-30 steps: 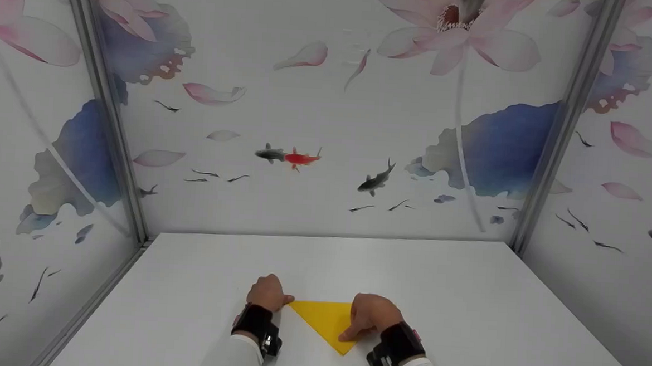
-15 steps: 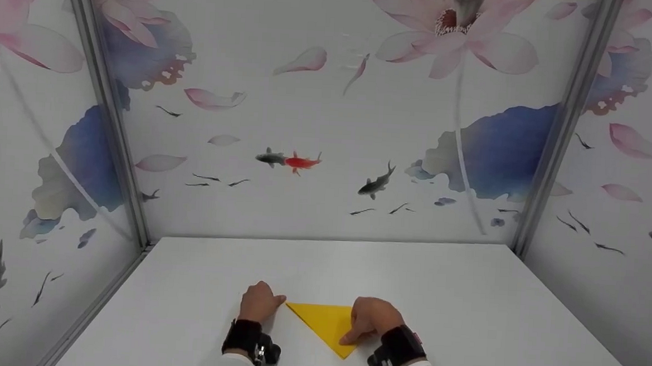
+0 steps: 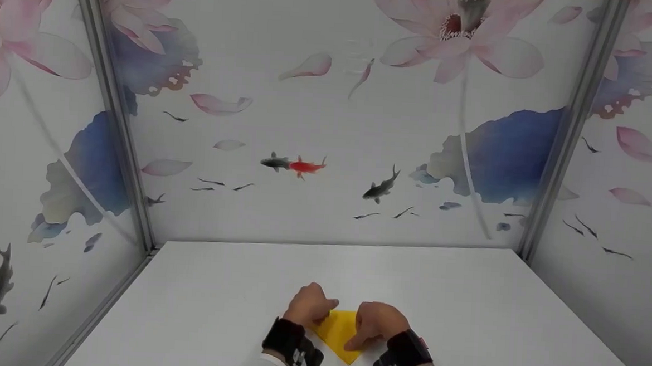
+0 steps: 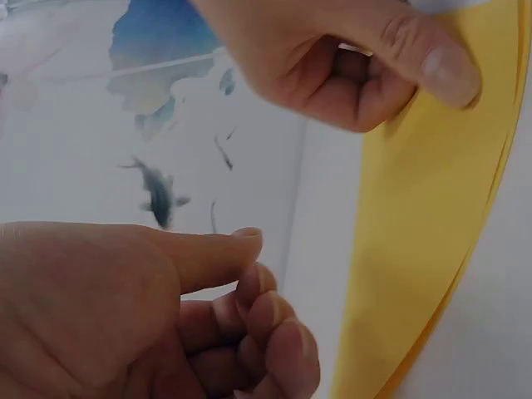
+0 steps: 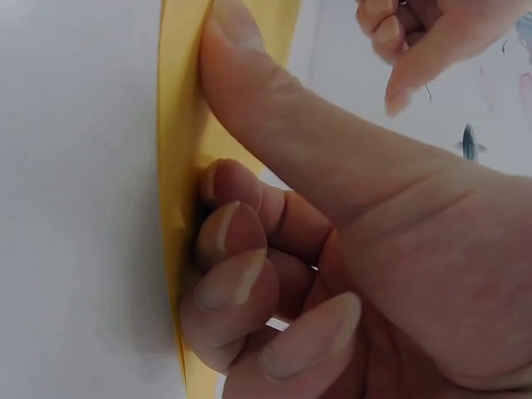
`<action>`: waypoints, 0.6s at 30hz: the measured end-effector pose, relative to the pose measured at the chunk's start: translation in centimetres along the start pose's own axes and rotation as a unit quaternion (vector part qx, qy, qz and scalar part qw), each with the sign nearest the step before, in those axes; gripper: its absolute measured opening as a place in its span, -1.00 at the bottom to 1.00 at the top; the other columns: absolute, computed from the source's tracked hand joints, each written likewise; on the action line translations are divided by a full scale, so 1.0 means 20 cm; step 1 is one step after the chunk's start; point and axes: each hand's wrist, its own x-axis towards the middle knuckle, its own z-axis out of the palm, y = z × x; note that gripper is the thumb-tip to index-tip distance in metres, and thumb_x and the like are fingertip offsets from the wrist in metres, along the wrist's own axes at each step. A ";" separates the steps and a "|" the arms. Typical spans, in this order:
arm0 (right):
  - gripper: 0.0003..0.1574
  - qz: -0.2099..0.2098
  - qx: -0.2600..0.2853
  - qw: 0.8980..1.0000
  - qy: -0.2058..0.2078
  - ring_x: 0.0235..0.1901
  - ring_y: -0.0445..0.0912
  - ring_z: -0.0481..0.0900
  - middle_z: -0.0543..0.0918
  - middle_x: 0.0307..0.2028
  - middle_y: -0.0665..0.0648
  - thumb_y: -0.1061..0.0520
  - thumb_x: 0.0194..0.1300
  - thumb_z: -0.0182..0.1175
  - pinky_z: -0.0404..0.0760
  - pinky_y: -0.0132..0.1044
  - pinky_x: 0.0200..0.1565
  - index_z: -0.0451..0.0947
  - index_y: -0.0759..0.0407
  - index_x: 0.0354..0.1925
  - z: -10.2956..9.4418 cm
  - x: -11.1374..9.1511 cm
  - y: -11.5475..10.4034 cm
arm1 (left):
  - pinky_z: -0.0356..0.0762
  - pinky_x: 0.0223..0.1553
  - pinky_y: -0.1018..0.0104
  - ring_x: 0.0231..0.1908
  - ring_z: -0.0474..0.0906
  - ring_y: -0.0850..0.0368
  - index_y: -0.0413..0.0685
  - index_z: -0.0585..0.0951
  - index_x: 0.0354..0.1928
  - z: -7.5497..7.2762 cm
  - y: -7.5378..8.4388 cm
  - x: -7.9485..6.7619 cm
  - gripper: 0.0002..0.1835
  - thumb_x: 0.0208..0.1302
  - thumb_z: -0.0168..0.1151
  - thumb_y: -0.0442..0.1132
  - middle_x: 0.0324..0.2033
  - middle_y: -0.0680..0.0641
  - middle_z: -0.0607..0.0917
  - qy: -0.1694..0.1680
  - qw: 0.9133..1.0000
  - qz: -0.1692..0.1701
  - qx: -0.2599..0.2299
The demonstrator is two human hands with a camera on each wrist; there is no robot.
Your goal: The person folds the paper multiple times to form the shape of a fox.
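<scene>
A yellow sheet of paper [image 3: 338, 335], folded into a triangle, lies on the white table with one point towards me. My right hand [image 3: 381, 323] holds its right part, thumb laid on the paper and the other fingers curled against it. The right wrist view shows that thumb [image 5: 291, 112] along the sheet, with layered edges beside it. My left hand [image 3: 310, 305] overlaps the paper's left part in the head view, hiding the left tip. In the left wrist view its fingers [image 4: 278, 332] are loosely curled, the thumb close to them, with nothing between them and the paper to one side.
The white table [image 3: 215, 277] reaches back to a wall [image 3: 235, 212] printed with lotus flowers and fish. Similar side panels stand left and right, with grey metal posts [image 3: 122, 139] at the corners. Each wrist wears a black camera band [image 3: 284, 337].
My left hand has left the triangle's left tip and moved right, over the paper and close to the right hand. The right hand keeps its place on the paper. The head view tilts slightly.
</scene>
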 end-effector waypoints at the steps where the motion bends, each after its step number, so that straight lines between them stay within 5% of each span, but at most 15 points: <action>1: -0.44 -0.002 -0.002 1.000 0.001 -0.32 -0.05 0.52 0.60 -0.39 0.03 -0.27 0.08 0.69 0.46 -0.19 -0.21 0.67 0.07 -0.29 0.00 0.00 0.00 | 0.46 -0.50 0.35 -0.61 0.44 0.12 -0.16 0.67 -0.50 0.04 0.02 0.01 -0.59 0.45 0.42 -0.04 -0.66 -0.01 0.53 -0.009 1.000 -0.008 0.010; 6: -0.45 -0.002 0.007 1.000 -0.006 -0.31 -0.04 0.52 0.60 -0.38 0.03 -0.26 0.09 0.69 0.46 -0.18 -0.17 0.69 0.08 -0.27 0.02 -0.01 -0.01 | 0.41 -0.49 0.33 -0.62 0.46 0.13 -0.15 0.68 -0.54 0.14 0.01 0.02 -0.58 0.33 0.54 0.00 -0.70 0.02 0.52 0.023 0.996 -0.037 0.083; 12: -0.42 0.018 -0.002 1.000 -0.008 -0.29 -0.02 0.55 0.65 -0.33 0.06 -0.27 0.08 0.70 0.50 -0.16 -0.15 0.70 0.09 -0.22 0.04 0.01 0.00 | 0.41 -0.52 0.38 -0.66 0.43 0.19 -0.13 0.67 -0.57 0.11 -0.03 -0.02 -0.55 0.32 0.56 0.01 -0.71 0.04 0.53 0.037 0.996 -0.052 0.069; 18: -0.41 0.024 0.008 1.000 -0.004 -0.29 -0.03 0.56 0.64 -0.33 0.07 -0.29 0.09 0.69 0.49 -0.18 -0.17 0.68 0.08 -0.25 0.02 0.03 0.01 | 0.30 -0.60 0.42 -0.73 0.35 0.21 -0.11 0.60 -0.70 0.01 -0.10 -0.02 -0.50 0.31 0.58 -0.05 -0.81 0.07 0.43 0.091 0.992 -0.038 0.077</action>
